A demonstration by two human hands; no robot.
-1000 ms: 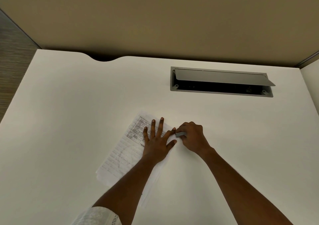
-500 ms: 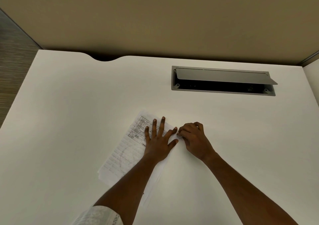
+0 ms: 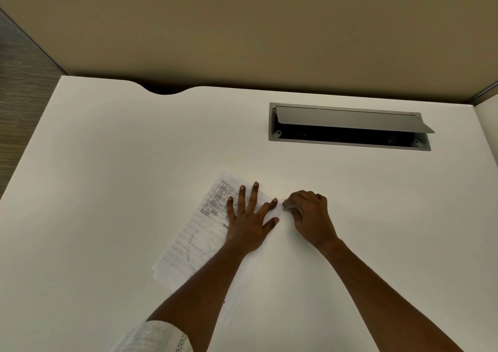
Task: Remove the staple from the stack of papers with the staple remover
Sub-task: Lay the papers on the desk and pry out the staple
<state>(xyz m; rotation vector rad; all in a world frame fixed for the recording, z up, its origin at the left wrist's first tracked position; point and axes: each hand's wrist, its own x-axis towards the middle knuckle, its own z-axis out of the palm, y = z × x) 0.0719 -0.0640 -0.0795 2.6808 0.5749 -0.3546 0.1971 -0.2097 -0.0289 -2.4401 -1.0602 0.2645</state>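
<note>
Head view: the left hand is lying flat on the stack of papers, fingers spread open and pressing down, the forefinger reaching toward the sheets' far right corner. The right hand is curling its fingers closed around a small grey staple remover, only the tip of which is peeking out on the hand's left side. Compared with a second ago, that hand is now sitting a little further right, so the tool's tip is just beside the corner of the papers and no longer tucked against the left forefinger. That is reading as a pull away from the corner, which could mean the staple is coming out or is already out. The staple itself is too small to make out, so whether it is free cannot be told. A tiny dark speck is showing on the paper between the two hands, but what it is remains unclear.

The papers are lying slanted on the white desk, near the middle, with the lower sheets fanning slightly at the near edge. At the far right of the desk, a grey cable hatch is standing with its lid propped open. Its inside is looking dark, with only small fittings faintly showing.
</note>
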